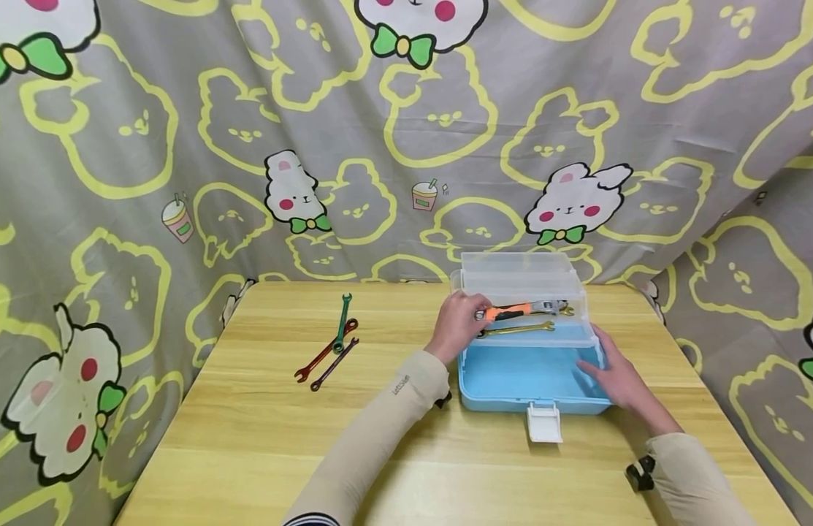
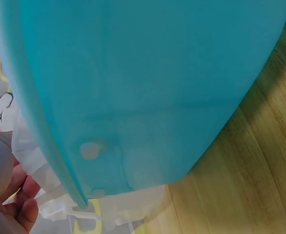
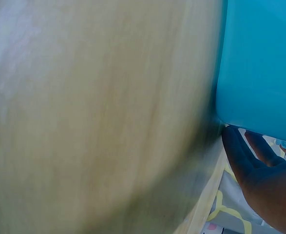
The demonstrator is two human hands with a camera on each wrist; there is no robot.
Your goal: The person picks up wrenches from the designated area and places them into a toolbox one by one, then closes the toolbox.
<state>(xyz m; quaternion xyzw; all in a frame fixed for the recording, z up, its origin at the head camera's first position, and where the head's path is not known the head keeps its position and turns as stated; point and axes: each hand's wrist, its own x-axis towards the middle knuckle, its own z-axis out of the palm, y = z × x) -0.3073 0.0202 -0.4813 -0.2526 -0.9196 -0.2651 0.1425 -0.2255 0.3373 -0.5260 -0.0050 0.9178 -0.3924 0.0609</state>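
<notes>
A blue toolbox [image 1: 534, 405] stands on the table with its clear lid and tray raised. At its left side, my left hand [image 1: 460, 321] pinches the handle end of an orange-and-black handled wrench [image 1: 511, 312], whose silver head points right over the clear tray [image 1: 577, 334]. A gold wrench [image 1: 521, 329] lies just below it, and another gold wrench end shows behind the silver head. My right hand [image 1: 619, 372] holds the box's right wall, thumb over the rim and fingers along the outside. In the right wrist view those fingers [image 3: 240, 156] lie against the blue wall [image 3: 264, 68].
Left of the box, a green wrench [image 1: 343, 321] lies partly across a red wrench [image 1: 323, 354], with a purple wrench [image 1: 334, 365] beside them. The box's white latch [image 1: 544, 424] hangs down in front. A patterned curtain [image 1: 393, 146] hangs behind the wooden table [image 1: 248, 431].
</notes>
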